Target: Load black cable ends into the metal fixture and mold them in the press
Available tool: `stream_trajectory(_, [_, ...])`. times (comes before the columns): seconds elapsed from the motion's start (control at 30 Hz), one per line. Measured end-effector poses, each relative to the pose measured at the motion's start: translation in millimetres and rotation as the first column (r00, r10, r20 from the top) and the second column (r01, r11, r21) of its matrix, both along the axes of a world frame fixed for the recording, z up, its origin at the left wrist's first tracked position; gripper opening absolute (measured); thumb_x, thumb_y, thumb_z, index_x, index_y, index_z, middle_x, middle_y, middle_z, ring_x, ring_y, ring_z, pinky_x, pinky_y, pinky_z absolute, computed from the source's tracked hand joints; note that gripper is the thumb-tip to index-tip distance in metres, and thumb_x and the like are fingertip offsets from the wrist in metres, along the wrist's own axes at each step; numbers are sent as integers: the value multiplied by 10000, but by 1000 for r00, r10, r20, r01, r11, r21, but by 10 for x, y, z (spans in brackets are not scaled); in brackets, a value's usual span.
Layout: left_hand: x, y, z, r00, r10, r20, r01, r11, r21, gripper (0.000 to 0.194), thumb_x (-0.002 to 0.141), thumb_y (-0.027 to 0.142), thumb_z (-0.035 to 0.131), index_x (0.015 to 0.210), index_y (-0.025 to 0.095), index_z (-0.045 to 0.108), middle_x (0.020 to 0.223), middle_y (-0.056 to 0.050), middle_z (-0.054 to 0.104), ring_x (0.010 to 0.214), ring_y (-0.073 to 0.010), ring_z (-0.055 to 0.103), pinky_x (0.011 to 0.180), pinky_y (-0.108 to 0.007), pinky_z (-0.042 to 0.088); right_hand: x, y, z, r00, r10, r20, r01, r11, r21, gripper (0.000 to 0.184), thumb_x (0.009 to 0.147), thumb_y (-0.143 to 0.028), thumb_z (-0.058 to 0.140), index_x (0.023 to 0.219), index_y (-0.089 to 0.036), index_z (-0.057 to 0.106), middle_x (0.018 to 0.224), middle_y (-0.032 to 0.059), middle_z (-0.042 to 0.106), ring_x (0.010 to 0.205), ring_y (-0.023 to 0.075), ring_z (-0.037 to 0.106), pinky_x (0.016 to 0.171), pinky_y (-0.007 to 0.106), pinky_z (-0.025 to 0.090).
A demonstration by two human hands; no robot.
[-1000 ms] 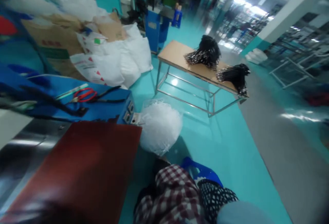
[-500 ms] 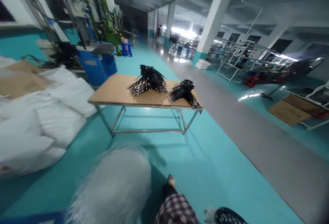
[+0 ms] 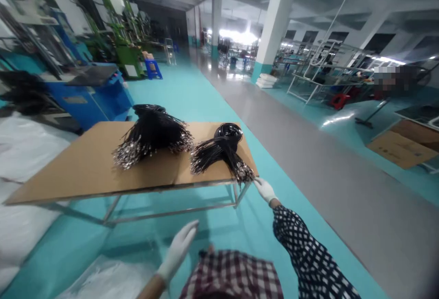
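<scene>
Two bundles of black cables with metal ends lie on a low table topped with brown board [image 3: 85,166]. The left cable bundle [image 3: 152,134] is larger; the right cable bundle [image 3: 221,150] hangs its ends over the table's right corner. My right hand [image 3: 265,189], in a white glove on a checked sleeve, reaches to that corner and touches the hanging cable ends; its fingers look curled. My left hand [image 3: 178,248], also gloved, hovers low over the floor with fingers stretched out, holding nothing.
White sacks [image 3: 20,162] lie on the floor at left. A blue machine [image 3: 92,95] stands behind the table. A grey aisle [image 3: 308,152] runs along the right, with metal racks [image 3: 318,75] and a flat cardboard box [image 3: 401,148] beyond. A white pillar [image 3: 274,24] stands further back.
The view has moved closer to the table. Both gloved hands have come into view, and my right hand has reached out to the right cable bundle's ends.
</scene>
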State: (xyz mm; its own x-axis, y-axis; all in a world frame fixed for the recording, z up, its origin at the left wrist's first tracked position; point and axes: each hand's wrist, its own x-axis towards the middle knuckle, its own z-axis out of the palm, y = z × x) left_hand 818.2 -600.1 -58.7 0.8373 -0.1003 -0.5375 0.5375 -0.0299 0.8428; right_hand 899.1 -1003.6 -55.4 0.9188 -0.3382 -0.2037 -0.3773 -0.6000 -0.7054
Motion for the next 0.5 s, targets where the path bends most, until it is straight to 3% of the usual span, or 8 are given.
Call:
stream_trajectory(0.1, [1076, -932, -154, 991, 111, -79, -129, 952, -278, 365, 833, 327, 640, 1170, 194, 685, 1378, -120, 619, 1306, -279, 561, 1091, -365, 456, 996, -334, 223, 991, -46, 126, 36, 996, 76, 335, 980, -395, 561, 1219, -172, 634, 1333, 105, 610, 1221, 236, 579, 1075, 493, 434])
stream_trajectory(0.23, [2162, -1975, -342, 927, 226, -299, -330, 871, -364, 452, 971, 357, 414, 1356, 153, 536, 1511, -198, 465, 1412, -259, 446, 1155, -426, 368, 2225, -775, 478, 979, -71, 190, 38, 985, 171, 426, 999, -462, 500, 1281, -156, 591, 1289, 117, 630, 1109, 222, 641, 987, 463, 505])
stream_trajectory(0.37, [2669, -2600, -496, 843, 295, -451, -490, 767, -414, 436, 1000, 386, 346, 1246, 144, 613, 1385, -183, 596, 1328, -271, 545, 1118, -442, 426, 3507, -1059, 594, 985, 13, 170, -54, 971, 235, 494, 1000, -525, 451, 1297, -153, 584, 1287, 129, 635, 1131, 231, 635, 1014, 477, 483])
stream_trajectory(0.5, [2856, -2926, -602, 727, 495, -476, -678, 628, -382, 336, 994, 285, 399, 1052, 148, 700, 1206, -113, 716, 1241, -234, 619, 1085, -315, 471, 4894, -952, 476, 959, 269, 85, -282, 914, 292, 489, 993, -547, 448, 1232, -162, 632, 1296, 129, 643, 1173, 233, 617, 1023, 463, 474])
